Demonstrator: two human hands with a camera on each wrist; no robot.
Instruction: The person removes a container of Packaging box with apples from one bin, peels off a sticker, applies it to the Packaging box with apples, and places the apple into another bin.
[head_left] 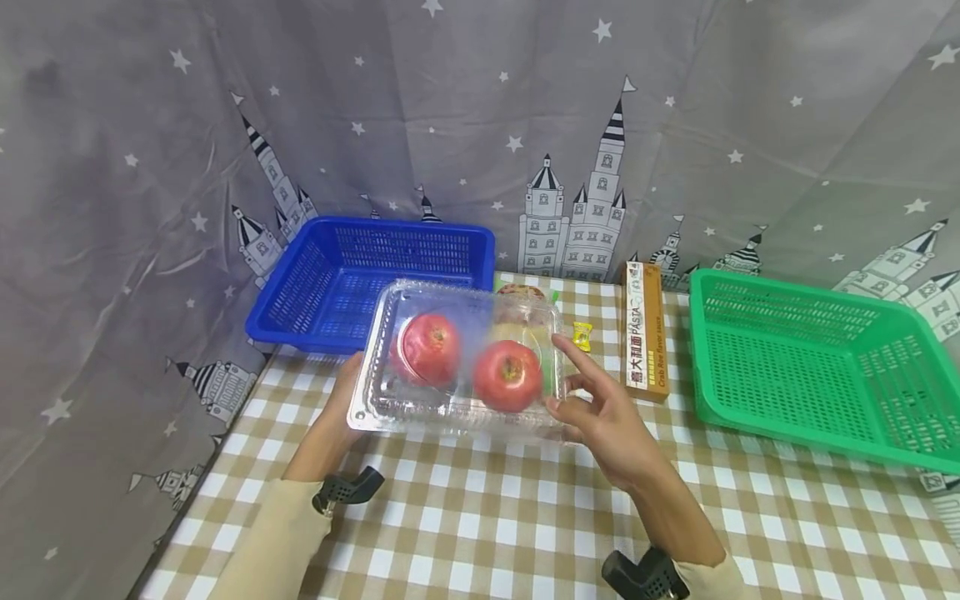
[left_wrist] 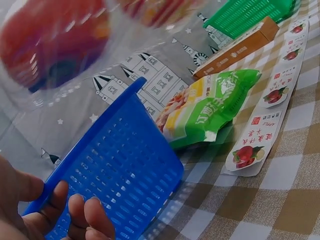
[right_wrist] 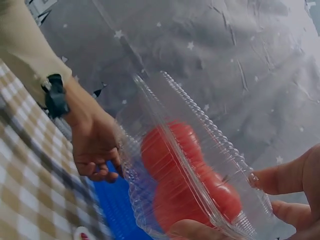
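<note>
Clear box (head_left: 467,335), two apples (head_left: 508,377) inside, raised above the table (head_left: 450,517); right hand (head_left: 606,421) pinching one end; left hand (right_wrist: 97,145) loosely curled by the other, contact hard to tell; blue basket (head_left: 337,300) beyond left hand.

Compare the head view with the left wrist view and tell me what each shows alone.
Only the head view: the right hand, which grips the clear container, and a small yellow-wrapped item.

Only the left wrist view, distinctly: a strip of apple-picture labels.

Both: the left hand, that container with its red apples, the blue basket, the green basket, the brown-sided box, and the green packet, partly hidden in the head view.
</note>
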